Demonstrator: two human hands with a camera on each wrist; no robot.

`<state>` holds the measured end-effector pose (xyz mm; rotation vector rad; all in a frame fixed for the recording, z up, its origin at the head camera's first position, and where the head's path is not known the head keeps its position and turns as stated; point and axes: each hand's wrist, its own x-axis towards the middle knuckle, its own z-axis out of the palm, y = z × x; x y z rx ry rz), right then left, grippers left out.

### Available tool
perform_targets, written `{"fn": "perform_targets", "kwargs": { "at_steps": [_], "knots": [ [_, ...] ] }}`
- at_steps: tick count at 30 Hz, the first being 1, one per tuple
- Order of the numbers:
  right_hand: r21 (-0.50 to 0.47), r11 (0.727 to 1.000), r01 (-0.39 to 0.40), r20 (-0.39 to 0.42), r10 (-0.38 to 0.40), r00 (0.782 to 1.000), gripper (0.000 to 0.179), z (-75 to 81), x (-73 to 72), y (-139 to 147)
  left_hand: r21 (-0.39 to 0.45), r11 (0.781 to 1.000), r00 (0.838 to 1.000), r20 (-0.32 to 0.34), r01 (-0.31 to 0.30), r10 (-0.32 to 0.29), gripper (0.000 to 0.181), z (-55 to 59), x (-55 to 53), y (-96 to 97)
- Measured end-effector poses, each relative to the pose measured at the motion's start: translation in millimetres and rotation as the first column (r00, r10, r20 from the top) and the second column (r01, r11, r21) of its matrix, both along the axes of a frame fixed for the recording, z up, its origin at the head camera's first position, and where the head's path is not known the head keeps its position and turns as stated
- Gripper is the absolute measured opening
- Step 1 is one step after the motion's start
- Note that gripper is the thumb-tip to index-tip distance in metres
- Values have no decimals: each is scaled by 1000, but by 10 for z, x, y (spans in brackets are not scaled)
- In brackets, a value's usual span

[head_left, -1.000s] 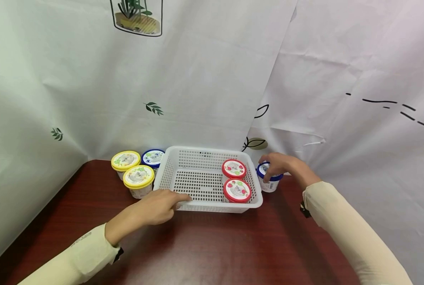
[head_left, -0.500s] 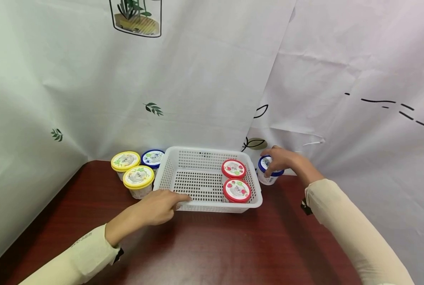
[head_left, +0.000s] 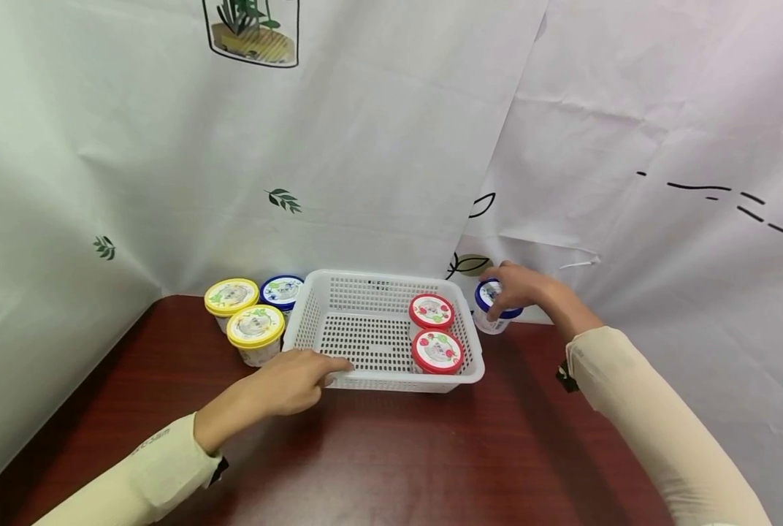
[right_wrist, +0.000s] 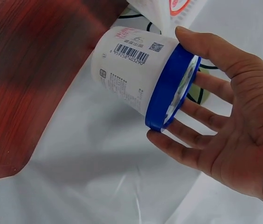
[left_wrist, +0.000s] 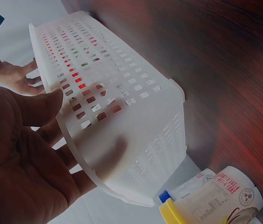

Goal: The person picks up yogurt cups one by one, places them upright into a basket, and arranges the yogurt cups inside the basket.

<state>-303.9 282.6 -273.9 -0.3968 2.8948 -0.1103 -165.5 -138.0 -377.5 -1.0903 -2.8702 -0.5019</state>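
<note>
At the right end of the white plastic basket (head_left: pixel 385 378), my right hand (head_left: pixel 519 283) holds a blue-lidded tub (head_left: pixel 490 323) from above. The right wrist view has thumb and fingertips around the edge of the blue lid (right_wrist: pixel 169 86), with a barcode on the white side. My left hand (head_left: pixel 293 381) grips the basket's front rim near its left corner. The left wrist view shows its thumb (left_wrist: pixel 45 106) outside the wall and its other fingers behind it. Inside the basket, two red-lidded tubs (head_left: pixel 437 351) stand one behind the other at the right end.
Left of the basket stand two yellow-lidded tubs (head_left: pixel 256 326) and another blue-lidded tub (head_left: pixel 283 290), close together. A printed white cloth (head_left: pixel 378 161) hangs right behind the dark red-brown table (head_left: pixel 391 453).
My right hand and the blue-lidded tub have moved toward the back of the table, mostly in the first half second. The left hand, basket and other tubs have stayed put.
</note>
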Motion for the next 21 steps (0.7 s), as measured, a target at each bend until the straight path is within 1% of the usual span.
{"fn": "perform_targets", "kwargs": {
  "at_steps": [4, 10, 16, 21],
  "knots": [
    [22, 1000, 10, -40, -9, 999, 90, 13, 24, -46, 1, 1000, 1000, 0, -5, 5, 47, 2, 6, 0],
    [32, 999, -1, -117, 5, 993, 88, 51, 50, -105, -1, 1000, 1000, 3, -7, 7, 48, 15, 7, 9],
    [32, 999, 19, -135, -15, 991, 90, 90, 59, -167, -1, 1000, 1000, -3, -4, 4, 48, 13, 5, 12],
    [17, 1000, -1, -162, 4, 987, 90, 109, 76, -213, -11, 1000, 1000, 7, -10, 10, 47, 21, 6, 15]
  ]
}}
